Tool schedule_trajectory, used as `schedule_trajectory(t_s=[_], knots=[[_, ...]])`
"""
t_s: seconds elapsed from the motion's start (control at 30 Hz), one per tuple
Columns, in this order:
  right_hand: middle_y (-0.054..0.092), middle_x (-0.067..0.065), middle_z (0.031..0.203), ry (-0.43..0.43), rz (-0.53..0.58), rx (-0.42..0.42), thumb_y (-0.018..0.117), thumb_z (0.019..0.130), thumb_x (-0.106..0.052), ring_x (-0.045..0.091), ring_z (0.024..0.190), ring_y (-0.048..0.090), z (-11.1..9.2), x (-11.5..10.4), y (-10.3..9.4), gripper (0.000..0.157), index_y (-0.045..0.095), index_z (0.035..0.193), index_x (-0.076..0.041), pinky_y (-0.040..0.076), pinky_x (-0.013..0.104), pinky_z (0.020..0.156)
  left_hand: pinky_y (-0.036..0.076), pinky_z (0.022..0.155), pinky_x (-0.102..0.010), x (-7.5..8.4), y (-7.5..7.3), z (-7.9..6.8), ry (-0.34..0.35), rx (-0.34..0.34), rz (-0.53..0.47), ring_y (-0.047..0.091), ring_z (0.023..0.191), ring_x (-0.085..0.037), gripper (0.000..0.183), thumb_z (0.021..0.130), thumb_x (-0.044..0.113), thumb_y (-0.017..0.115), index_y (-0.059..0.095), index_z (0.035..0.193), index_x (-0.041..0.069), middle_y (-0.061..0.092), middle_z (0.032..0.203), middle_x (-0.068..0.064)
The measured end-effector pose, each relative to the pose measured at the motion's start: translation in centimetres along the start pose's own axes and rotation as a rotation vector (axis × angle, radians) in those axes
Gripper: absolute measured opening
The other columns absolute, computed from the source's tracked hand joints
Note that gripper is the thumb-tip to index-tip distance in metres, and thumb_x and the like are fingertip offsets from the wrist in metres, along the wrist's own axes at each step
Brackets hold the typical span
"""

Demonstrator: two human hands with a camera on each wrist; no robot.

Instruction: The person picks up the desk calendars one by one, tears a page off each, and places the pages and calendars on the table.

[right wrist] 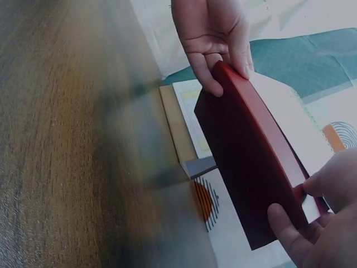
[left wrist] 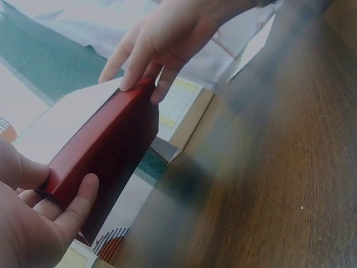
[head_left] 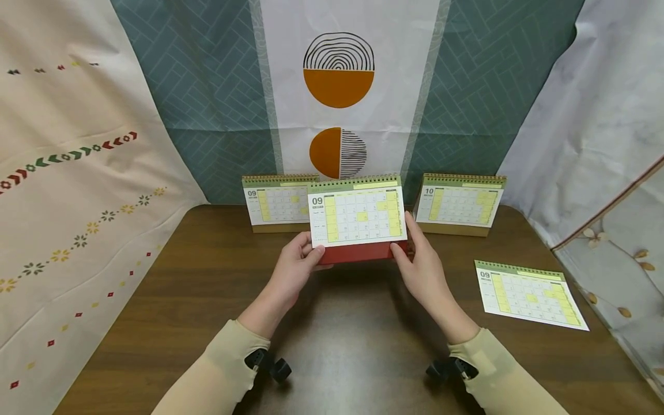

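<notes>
Held up over the broad wooden table (head_left: pixel 207 300), the red-based calendar (head_left: pixel 358 216) faces the wearer, its page reading 09. To handle it well, I judge, both ends should move together, since one end leading could twist the base. The left hand (head_left: pixel 290 265) pinches the end at nine o'clock and the right hand (head_left: pixel 422 271) grips the end at three, so the two are apart, each clamped on its own side. The left thumb lies by the page's lower corner (pressure there might crease paper, so bearing on the red base would be kinder), while the right thumb presses near the base. The wire spiral (head_left: pixel 358 180) at twelve o'clock is untouched; the leaves are best left hanging from it freely.

Around it, hanging cloth (head_left: pixel 207 75) closes off the twelve o'clock side. A standing calendar marked 10 (head_left: pixel 456 207) sits between two and three o'clock, near the right fingers; whether they touch I cannot tell. A standing calendar marked 09 (head_left: pixel 275 207) sits between nine and ten, partly hidden behind the held one, so a swing that way risks a knock. A loose calendar sheet (head_left: pixel 534 297) lies flat toward four o'clock, well apart and out of the way.
</notes>
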State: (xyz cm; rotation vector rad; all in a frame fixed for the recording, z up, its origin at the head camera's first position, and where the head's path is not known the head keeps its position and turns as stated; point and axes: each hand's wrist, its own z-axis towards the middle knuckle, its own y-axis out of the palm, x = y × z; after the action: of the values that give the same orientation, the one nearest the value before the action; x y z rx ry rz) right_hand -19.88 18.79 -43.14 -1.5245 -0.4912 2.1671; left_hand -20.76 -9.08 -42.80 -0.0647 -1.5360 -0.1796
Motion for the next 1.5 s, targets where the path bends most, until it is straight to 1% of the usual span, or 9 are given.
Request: schedule_trajectory(t_s=[0.23,0.4,0.6,0.77,1.1,1.17,1.3,1.43,1.5], knots=[[0.053,0.018,0.162,-0.024,0.046,-0.016,0.069,0.11,-0.009,0.031,0.111,0.069,0.2,-0.1,0.0,0.082,0.023,0.177,-0.017,0.061,0.029,0.085,0.061,0.098,-0.046,0.1,-0.2,0.0,-0.014,0.01,-0.013,0.076,0.112,-0.028,0.035,0.112,0.0,0.06,0.059,0.147,0.002,0.075,0.135,-0.017],[0.058,0.019,0.154,-0.018,0.082,-0.001,0.07,0.11,-0.012,0.031,0.106,0.068,0.3,0.0,-0.2,0.08,0.027,0.177,-0.021,0.059,0.021,0.08,0.061,0.099,-0.045,0.1,-0.2,0.1,-0.019,0.003,-0.018,0.077,0.112,-0.028,0.036,0.112,0.001,0.06,0.059,0.148,0.002,0.076,0.135,-0.017],[0.065,0.017,0.138,-0.031,0.107,0.034,0.069,0.111,-0.013,0.03,0.099,0.066,0.3,-0.1,-0.5,0.076,0.033,0.175,-0.033,0.059,0.023,0.075,0.062,0.098,-0.044,0.1,-0.2,0.1,-0.03,0.001,-0.028,0.076,0.113,-0.028,0.036,0.113,0.002,0.06,0.059,0.149,0.003,0.076,0.135,-0.017],[0.065,0.014,0.137,-0.035,0.131,0.035,0.068,0.111,-0.013,0.03,0.094,0.065,0.4,-0.1,-0.7,0.074,0.035,0.173,-0.04,0.059,0.025,0.073,0.061,0.099,-0.044,0.2,-0.4,0.1,-0.042,-0.004,-0.042,0.076,0.114,-0.028,0.037,0.113,0.003,0.06,0.058,0.15,0.004,0.075,0.136,-0.016],[0.069,0.012,0.122,-0.047,0.176,0.046,0.07,0.111,-0.017,0.031,0.088,0.063,0.1,-0.3,-1.3,0.07,0.042,0.169,-0.043,0.062,0.036,0.072,0.062,0.098,-0.042,0.2,-0.4,0.2,-0.074,-0.026,-0.075,0.075,0.117,-0.029,0.039,0.113,0.003,0.06,0.057,0.152,0.004,0.074,0.138,-0.015],[0.071,0.012,0.123,-0.063,0.193,0.052,0.07,0.111,-0.017,0.032,0.088,0.064,0.0,-0.4,-1.4,0.068,0.044,0.168,-0.042,0.062,0.035,0.071,0.062,0.097,-0.042,0.1,-0.4,0.2,-0.076,-0.033,-0.085,0.075,0.117,-0.029,0.039,0.113,0.003,0.059,0.056,0.153,0.004,0.074,0.139,-0.015],[0.072,0.011,0.134,-0.092,0.235,0.041,0.068,0.111,-0.014,0.038,0.089,0.065,0.0,-0.3,-1.6,0.066,0.046,0.168,-0.041,0.061,0.03,0.07,0.062,0.098,-0.042,0.1,-0.5,0.2,-0.081,-0.035,-0.09,0.075,0.117,-0.029,0.04,0.113,0.003,0.06,0.056,0.153,0.004,0.074,0.139,-0.015],[0.068,0.01,0.145,-0.114,0.253,0.012,0.064,0.113,-0.013,0.035,0.088,0.065,0.0,-0.2,-1.8,0.065,0.044,0.169,-0.04,0.06,0.028,0.071,0.061,0.098,-0.042,0.2,-0.5,0.2,-0.091,-0.031,-0.089,0.075,0.118,-0.03,0.039,0.113,0.004,0.06,0.056,0.152,0.005,0.075,0.138,-0.013],[0.065,0.009,0.15,-0.127,0.25,-0.004,0.062,0.114,-0.013,0.033,0.087,0.064,0.0,-0.2,-1.9,0.065,0.042,0.17,-0.04,0.061,0.03,0.073,0.062,0.098,-0.042,0.3,-0.5,0.2,-0.089,-0.029,-0.087,0.075,0.118,-0.03,0.039,0.114,0.004,0.059,0.056,0.152,0.004,0.074,0.138,-0.014]])
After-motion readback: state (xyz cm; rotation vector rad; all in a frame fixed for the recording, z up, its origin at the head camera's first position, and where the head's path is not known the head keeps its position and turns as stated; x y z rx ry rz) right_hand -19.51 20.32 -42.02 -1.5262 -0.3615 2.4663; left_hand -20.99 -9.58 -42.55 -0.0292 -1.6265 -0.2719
